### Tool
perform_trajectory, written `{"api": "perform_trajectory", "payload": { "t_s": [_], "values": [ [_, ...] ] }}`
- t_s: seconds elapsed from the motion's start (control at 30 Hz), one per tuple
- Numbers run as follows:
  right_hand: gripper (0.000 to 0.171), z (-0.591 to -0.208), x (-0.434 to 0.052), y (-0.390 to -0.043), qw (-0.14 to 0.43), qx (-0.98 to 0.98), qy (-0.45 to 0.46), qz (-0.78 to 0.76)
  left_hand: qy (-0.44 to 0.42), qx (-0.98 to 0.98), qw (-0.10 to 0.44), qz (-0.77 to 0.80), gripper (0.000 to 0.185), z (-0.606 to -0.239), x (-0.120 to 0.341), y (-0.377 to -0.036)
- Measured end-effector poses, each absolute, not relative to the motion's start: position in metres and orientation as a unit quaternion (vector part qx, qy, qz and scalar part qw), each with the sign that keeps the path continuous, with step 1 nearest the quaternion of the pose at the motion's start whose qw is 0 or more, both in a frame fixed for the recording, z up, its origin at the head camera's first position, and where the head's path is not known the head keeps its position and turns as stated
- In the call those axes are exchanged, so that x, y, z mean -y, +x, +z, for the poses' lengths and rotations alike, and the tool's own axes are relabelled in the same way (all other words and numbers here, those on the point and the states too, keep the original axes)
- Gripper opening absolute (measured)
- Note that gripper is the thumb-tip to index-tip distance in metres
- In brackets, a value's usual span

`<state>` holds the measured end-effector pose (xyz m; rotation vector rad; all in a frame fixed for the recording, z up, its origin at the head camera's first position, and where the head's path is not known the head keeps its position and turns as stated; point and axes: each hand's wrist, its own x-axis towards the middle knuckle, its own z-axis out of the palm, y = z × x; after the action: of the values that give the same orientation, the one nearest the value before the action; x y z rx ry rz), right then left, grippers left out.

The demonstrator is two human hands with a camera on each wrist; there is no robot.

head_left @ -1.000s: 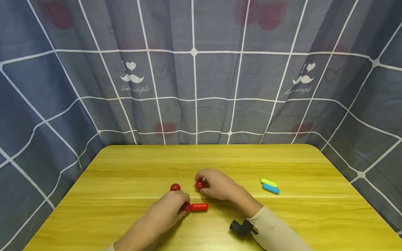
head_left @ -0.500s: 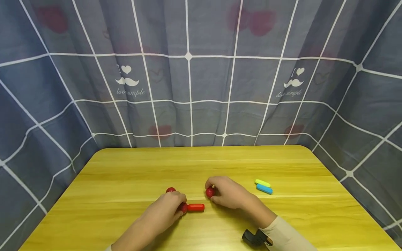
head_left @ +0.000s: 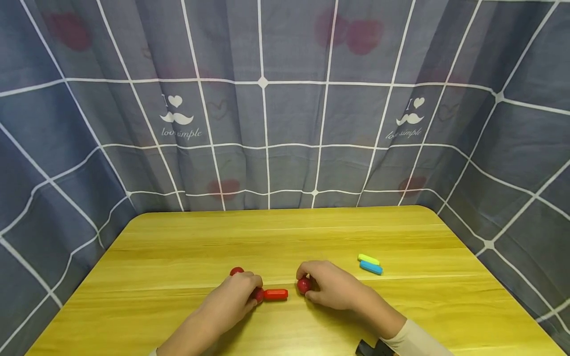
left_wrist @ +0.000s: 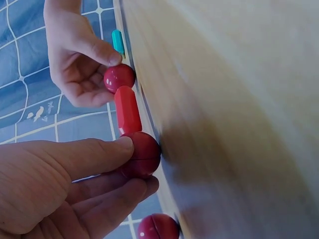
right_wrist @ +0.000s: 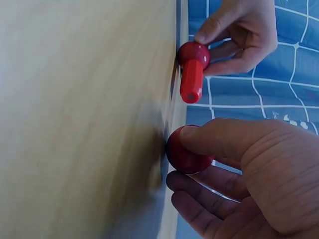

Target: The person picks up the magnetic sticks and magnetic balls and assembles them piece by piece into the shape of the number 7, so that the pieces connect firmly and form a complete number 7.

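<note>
My left hand (head_left: 254, 292) pinches a red ball (head_left: 258, 295) that sits on the left end of a short red rod (head_left: 275, 294) lying on the yellow wooden table (head_left: 285, 232). My right hand (head_left: 312, 288) pinches a second red ball (head_left: 304, 285) just right of the rod's free end, with a small gap between them. In the left wrist view my fingers grip the ball (left_wrist: 143, 154), and the rod (left_wrist: 127, 109) points at the other ball (left_wrist: 118, 78). In the right wrist view my thumb and fingers hold the ball (right_wrist: 185, 148) close to the rod (right_wrist: 191, 82).
A third red ball (head_left: 236, 271) lies loose just behind my left hand. A yellow-green stick (head_left: 368, 259) and a blue stick (head_left: 371, 267) lie side by side to the right. A grey checked curtain (head_left: 267, 123) surrounds the table on three sides.
My right hand has carried its red ball toward me and down to the rod's free end. My left hand has kept its hold on the ball and rod.
</note>
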<state>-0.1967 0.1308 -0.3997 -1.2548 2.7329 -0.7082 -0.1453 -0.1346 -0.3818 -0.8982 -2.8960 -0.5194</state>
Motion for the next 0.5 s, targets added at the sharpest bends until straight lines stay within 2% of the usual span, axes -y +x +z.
{"api": "perform_trajectory", "payload": {
  "t_s": [0.5],
  "values": [
    [0.025,-0.399,-0.126,-0.183,0.049,-0.876,-0.417,-0.238,-0.288,0.942,0.022,-0.173,0.023,-0.380,0.132,-0.145]
  ]
}}
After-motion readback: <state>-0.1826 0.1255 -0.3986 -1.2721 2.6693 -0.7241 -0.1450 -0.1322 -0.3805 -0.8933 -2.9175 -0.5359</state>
